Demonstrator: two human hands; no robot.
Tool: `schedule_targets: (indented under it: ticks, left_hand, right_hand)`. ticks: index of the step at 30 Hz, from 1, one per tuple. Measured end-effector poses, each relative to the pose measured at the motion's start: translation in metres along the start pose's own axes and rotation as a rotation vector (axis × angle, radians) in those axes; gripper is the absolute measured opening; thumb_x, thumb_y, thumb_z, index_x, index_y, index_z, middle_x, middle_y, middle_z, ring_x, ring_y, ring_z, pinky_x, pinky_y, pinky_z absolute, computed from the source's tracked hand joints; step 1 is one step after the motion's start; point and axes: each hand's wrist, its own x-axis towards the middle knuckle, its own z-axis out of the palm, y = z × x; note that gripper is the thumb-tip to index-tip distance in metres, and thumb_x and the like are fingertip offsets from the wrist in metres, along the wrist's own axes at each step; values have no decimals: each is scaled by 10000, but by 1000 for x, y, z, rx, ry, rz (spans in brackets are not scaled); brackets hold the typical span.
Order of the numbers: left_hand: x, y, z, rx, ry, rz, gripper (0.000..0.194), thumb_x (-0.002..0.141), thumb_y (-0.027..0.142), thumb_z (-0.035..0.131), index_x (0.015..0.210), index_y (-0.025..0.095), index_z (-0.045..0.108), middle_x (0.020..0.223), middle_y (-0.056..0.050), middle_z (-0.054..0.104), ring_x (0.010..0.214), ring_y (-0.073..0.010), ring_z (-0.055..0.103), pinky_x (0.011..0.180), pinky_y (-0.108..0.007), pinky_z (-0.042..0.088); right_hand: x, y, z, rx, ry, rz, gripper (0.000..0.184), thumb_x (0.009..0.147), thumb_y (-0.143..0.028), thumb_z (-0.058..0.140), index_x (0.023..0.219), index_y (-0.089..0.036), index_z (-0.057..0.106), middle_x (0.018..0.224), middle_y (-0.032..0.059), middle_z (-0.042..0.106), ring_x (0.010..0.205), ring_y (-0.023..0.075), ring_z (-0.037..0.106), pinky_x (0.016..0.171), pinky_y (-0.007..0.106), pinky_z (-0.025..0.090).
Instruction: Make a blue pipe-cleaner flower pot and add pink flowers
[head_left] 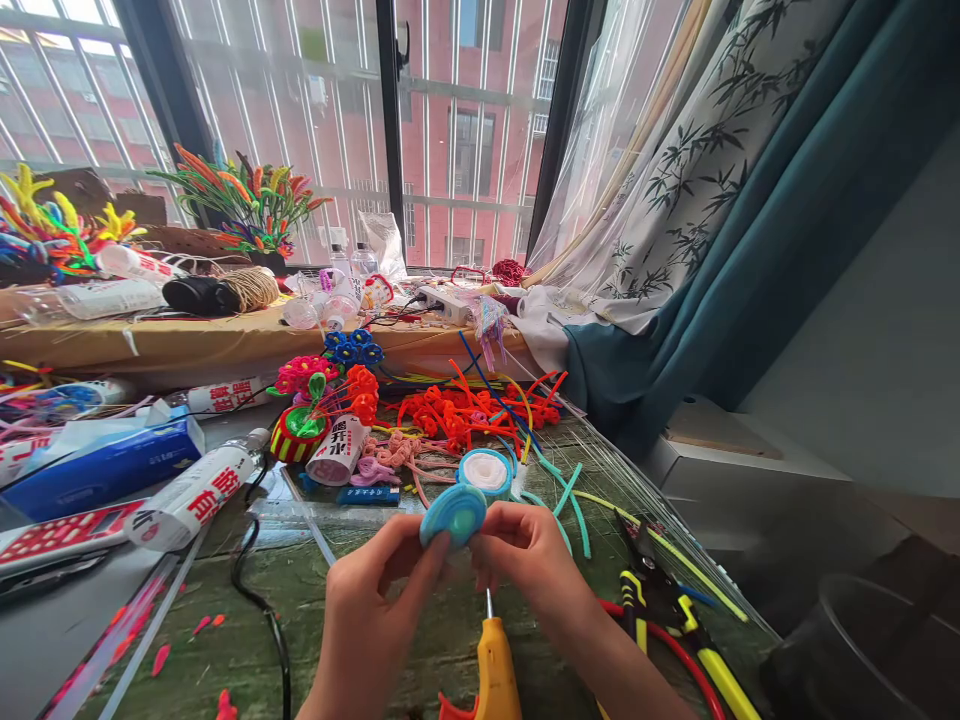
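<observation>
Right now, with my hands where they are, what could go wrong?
Your right hand appears very near the metal nozzle of the yellow glue gun; if it's hot, which I can't tell, you might burn your fingers. The blue disc is pinched in your left hand, so a tight squeeze could bend it. Your right forearm may also bump the black-and-yellow pliers lying beside it.

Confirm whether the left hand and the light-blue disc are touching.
Touching. The head view shows the left hand pinching the light-blue disc at its edge, the thumb overlapping its lower rim.
</observation>
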Motion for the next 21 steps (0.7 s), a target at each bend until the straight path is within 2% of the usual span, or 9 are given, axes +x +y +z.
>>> schedule_targets:
  ticks: [5, 13, 16, 21]
  left_hand:
    - [2, -2, -1, -32, -17, -38, 138, 786, 352, 706, 741, 222, 704, 578, 49, 674, 524, -92, 617, 539, -148, 488]
    - [4, 10, -2, -136, 60, -216, 218, 753, 397, 744, 720, 193, 673, 604, 32, 681, 550, -90, 579, 543, -150, 470]
    - [2, 12, 0, -142, 66, -226, 222, 740, 406, 751, 730, 196, 678, 621, 31, 686, 568, -98, 594, 552, -157, 478]
    - [3, 5, -1, -128, 29, -220, 228, 740, 414, 750, 734, 197, 682, 616, 28, 685, 569, -101, 601, 567, -164, 487]
  right_hand:
    - [-3, -2, 3, -8, 24, -25, 369, 545, -377, 902, 588, -138, 624, 465, -53, 605, 379, 61, 539, 397, 150, 407]
    - [-4, -3, -3, 8, -134, -39, 331, 579, -332, 913, 758, -127, 725, 605, -23, 695, 450, 64, 608, 452, 143, 450]
    - [-4, -1, -4, 7, -123, -40, 346, 551, -317, 933, 763, -133, 731, 619, -20, 707, 456, 65, 611, 452, 139, 452]
    - [-3, -2, -2, 9, -73, -15, 375, 496, -337, 958, 692, -123, 720, 523, -23, 673, 431, 73, 594, 442, 146, 452]
